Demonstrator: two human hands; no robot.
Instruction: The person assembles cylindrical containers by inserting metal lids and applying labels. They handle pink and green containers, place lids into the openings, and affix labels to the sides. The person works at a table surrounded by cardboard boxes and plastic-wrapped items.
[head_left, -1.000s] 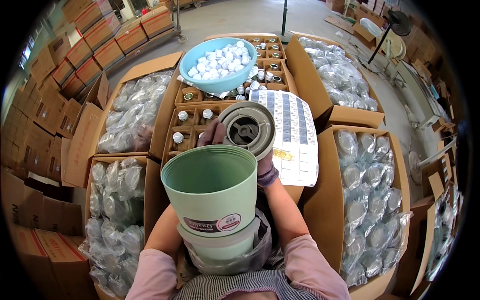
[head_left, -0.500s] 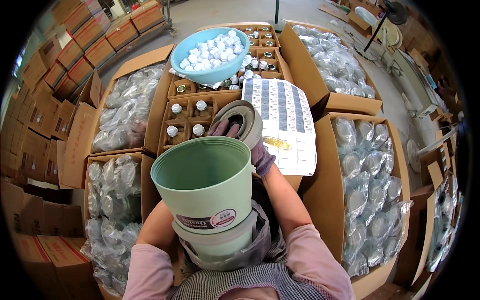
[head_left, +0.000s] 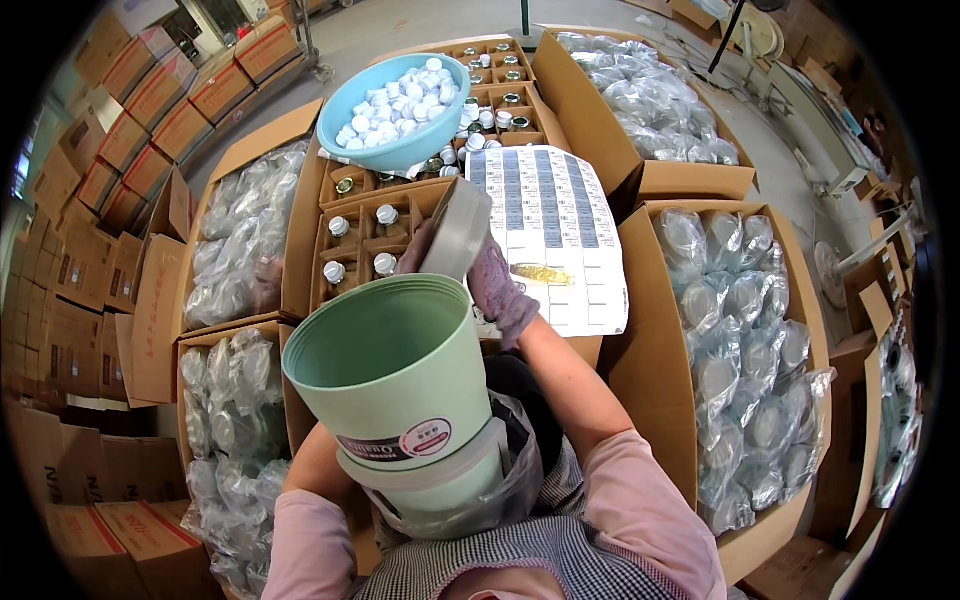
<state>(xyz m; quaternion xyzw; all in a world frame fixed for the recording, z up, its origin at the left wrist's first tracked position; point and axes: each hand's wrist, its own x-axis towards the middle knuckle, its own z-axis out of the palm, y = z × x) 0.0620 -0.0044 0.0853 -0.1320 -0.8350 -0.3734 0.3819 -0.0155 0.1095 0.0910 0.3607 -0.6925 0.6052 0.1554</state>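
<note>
A carton (head_left: 648, 370) walls the right, with open room over the printed sheet (head_left: 585, 300) right of centre; the green bucket (head_left: 400, 385) blocks lower centre. At centre, the grey lid (head_left: 463, 232), turned edge-on since earlier, stands between left hand (head_left: 416, 250) and right hand (head_left: 500, 288); I cannot tell either grip.

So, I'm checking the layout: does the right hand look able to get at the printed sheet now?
Probably yes: the right hand is close to the printed sheet, with nothing apparent between them.
</note>
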